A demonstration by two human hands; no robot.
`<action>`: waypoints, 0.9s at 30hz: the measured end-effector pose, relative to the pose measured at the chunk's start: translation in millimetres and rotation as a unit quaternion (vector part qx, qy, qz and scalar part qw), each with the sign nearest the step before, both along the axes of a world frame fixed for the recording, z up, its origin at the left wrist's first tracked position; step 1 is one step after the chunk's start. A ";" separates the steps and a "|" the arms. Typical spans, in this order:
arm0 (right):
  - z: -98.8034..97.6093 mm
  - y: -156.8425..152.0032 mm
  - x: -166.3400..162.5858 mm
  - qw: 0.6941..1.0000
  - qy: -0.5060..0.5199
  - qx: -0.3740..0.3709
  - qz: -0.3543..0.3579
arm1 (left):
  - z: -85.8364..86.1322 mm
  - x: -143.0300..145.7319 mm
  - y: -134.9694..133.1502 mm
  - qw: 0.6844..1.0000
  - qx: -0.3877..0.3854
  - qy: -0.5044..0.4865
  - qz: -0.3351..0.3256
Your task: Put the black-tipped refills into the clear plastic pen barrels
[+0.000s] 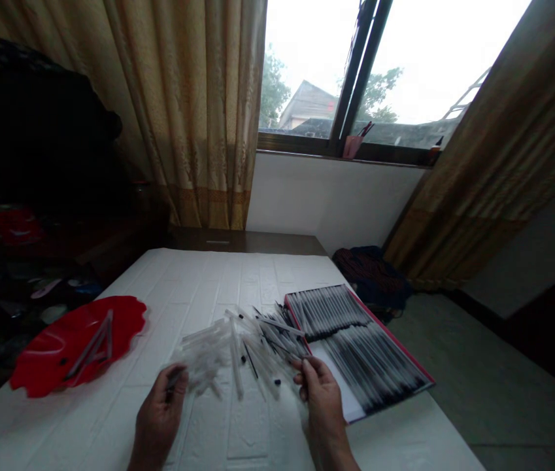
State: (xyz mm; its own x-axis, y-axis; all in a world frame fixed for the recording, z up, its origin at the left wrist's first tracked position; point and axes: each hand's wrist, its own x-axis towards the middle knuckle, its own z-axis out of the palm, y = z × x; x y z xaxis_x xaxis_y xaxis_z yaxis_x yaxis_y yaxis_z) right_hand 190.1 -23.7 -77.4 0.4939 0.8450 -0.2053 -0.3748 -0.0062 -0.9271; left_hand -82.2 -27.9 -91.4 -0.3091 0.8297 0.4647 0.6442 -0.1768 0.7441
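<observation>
My right hand [323, 396] pinches the end of a thin dark pen-like stick [291, 353] at the near left edge of a red-edged box lid or tray [355, 400]. Inside that tray, slim dark-and-clear pen-like pieces [370, 360] lie side by side in two rows. My left hand [163, 402] is closed, fingers curled inward, near the left side of a loose pile; what it holds, if anything, is hidden. The pile consists of clear plastic tubes [236, 360], thin dark sticks and small black caps [278, 382]. Its left part is blurred.
On the left of the white table [248, 432] sits a red wavy-rimmed plate [133, 311] with a few clear tubes in it. Dark cluttered furniture stands beyond it. A pink cup [352, 147] is on the windowsill, and a dark cloth bundle [372, 275] lies past the table's right corner.
</observation>
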 end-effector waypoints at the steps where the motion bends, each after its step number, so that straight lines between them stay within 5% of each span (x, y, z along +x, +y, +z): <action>1: -3.0 -0.7 -3.9 1.000 -0.012 0.004 0.012 | 0.1 0.2 -0.2 1.000 -0.006 -0.006 -0.001; 8: -14.4 -2.6 -29.6 0.987 -0.129 0.004 0.101 | -1.8 5.8 -0.5 0.999 -0.021 -0.039 -0.031; 17: -13.8 -16.1 -14.9 0.943 -0.297 -0.028 0.146 | 1.1 9.4 -3.9 0.994 -0.007 0.006 -0.109; 27: -2.3 -10.8 -54.4 0.976 0.047 -0.068 0.203 | 6.3 14.3 -8.1 0.973 0.025 0.062 -0.220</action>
State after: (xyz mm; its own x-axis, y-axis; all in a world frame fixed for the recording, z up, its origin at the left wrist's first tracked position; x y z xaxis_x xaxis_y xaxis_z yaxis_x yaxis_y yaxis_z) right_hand 135.7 -34.5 -79.7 0.0984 0.9287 -0.3575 -0.3987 -0.2923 -0.8692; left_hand -67.8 -35.9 -85.1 0.1317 0.8448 0.5186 0.5834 -0.4890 0.6484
